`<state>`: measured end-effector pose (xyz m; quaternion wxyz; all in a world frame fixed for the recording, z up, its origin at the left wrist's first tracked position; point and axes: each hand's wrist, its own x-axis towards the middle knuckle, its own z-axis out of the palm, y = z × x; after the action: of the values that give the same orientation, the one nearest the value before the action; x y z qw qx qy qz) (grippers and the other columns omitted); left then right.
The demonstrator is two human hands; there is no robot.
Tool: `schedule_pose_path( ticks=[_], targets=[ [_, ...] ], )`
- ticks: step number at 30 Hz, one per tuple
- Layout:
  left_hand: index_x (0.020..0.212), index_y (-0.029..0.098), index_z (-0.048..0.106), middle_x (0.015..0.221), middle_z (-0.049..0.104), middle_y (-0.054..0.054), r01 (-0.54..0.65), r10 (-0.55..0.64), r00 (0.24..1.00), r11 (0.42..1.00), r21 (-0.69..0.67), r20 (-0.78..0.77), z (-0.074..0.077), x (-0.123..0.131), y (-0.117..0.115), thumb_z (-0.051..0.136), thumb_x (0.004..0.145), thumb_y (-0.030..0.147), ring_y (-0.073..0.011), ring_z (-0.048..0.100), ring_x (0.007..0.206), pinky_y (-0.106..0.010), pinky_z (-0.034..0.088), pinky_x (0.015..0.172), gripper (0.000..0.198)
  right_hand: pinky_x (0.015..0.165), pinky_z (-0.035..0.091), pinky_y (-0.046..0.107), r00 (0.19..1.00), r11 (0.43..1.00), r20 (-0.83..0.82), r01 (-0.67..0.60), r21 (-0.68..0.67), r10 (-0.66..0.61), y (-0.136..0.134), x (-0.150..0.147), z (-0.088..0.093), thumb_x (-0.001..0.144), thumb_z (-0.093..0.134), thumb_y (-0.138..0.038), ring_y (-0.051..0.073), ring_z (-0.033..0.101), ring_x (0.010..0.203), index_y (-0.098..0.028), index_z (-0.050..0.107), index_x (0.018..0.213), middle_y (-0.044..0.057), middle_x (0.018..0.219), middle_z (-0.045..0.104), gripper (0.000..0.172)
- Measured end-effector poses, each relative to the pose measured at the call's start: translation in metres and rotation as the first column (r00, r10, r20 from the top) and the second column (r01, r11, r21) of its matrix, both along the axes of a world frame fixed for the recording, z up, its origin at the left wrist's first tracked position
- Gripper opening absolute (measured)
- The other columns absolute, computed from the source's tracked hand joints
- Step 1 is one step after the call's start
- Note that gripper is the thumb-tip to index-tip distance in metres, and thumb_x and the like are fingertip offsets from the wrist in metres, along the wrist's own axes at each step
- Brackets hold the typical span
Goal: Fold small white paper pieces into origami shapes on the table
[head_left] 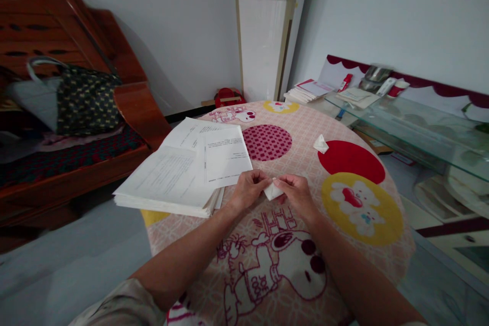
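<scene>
A small folded piece of white paper is pinched between my two hands, over the middle of the round table. My left hand grips its left corner with thumb and fingers. On the opposite side, my right hand holds the upper right edge, its thumb pressed on the paper. Beyond my right hand, a second folded white paper piece rests by the red circle of the cloth. A thick stack of printed sheets lies to the left of my hands, with a loose printed sheet on top.
A patterned cloth covers the round table. At the right stands a glass-topped cabinet bearing papers and small items. A wooden bench with bags is on the left, and a tall white air conditioner stands behind.
</scene>
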<state>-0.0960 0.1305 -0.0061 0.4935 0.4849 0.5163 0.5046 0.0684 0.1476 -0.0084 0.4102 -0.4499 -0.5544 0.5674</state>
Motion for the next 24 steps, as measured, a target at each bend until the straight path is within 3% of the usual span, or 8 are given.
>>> schedule_pose_path(
  ticks=[3, 6, 10, 15, 24],
  targets=[
    [0.064, 0.013, 0.064, 0.053, 0.056, 0.000, -0.012, 0.016, 0.996, 0.999, -0.039, 0.085, -0.002, -0.003, 0.002, 0.076, 0.070, 0.040, -0.0087, 0.046, 0.045, -0.022, 0.032, 0.045, 0.030, 0.035, 0.041, 0.021, 0.996, 0.982, -0.041, -0.086, -0.168, 0.080, -0.003, -0.001, 0.003, 0.075, 0.070, -0.045, 0.016, 0.063, 0.046, -0.015, 0.070, 0.073, 0.007, 0.062, 0.071, 0.031],
    [0.064, 0.012, 0.064, 0.055, 0.058, -0.001, -0.009, 0.021, 0.986, 0.997, -0.070, 0.167, -0.003, -0.004, 0.003, 0.079, 0.068, 0.042, -0.0082, 0.047, 0.044, -0.022, 0.035, 0.044, 0.033, 0.031, 0.038, 0.019, 0.988, 0.957, -0.065, -0.155, -0.246, 0.143, -0.005, -0.001, 0.007, 0.075, 0.070, -0.045, 0.014, 0.062, 0.042, -0.014, 0.069, 0.070, 0.006, 0.058, 0.070, 0.031],
    [0.067, 0.011, 0.066, 0.060, 0.063, -0.004, 0.081, -0.047, 0.967, 0.989, -0.125, 0.249, -0.001, -0.004, 0.003, 0.083, 0.064, 0.043, -0.0102, 0.055, 0.050, -0.022, 0.043, 0.048, 0.036, 0.030, 0.037, 0.018, 0.990, 0.960, -0.067, -0.136, -0.246, 0.124, -0.005, -0.001, 0.007, 0.075, 0.069, -0.045, 0.013, 0.060, 0.038, -0.014, 0.067, 0.069, 0.004, 0.055, 0.067, 0.032],
    [0.069, 0.010, 0.066, 0.063, 0.068, -0.007, 0.242, -0.184, 0.953, 0.940, -0.241, 0.240, 0.005, -0.003, 0.000, 0.082, 0.064, 0.048, -0.0119, 0.061, 0.051, -0.022, 0.049, 0.053, 0.042, 0.030, 0.036, 0.017, 0.994, 0.973, -0.075, -0.091, -0.211, 0.076, -0.002, -0.001, 0.003, 0.074, 0.070, -0.048, 0.012, 0.059, 0.037, -0.015, 0.064, 0.066, 0.003, 0.054, 0.066, 0.035],
    [0.067, 0.010, 0.063, 0.056, 0.067, -0.006, 0.193, -0.109, 0.952, 0.939, -0.285, 0.286, 0.006, -0.003, -0.001, 0.084, 0.065, 0.039, -0.0122, 0.062, 0.047, -0.021, 0.050, 0.050, 0.036, 0.031, 0.041, 0.019, 0.983, 0.951, -0.067, -0.185, -0.246, 0.173, -0.003, 0.001, 0.009, 0.072, 0.071, -0.055, 0.013, 0.060, 0.038, -0.016, 0.063, 0.068, 0.002, 0.055, 0.066, 0.040]
  ],
)
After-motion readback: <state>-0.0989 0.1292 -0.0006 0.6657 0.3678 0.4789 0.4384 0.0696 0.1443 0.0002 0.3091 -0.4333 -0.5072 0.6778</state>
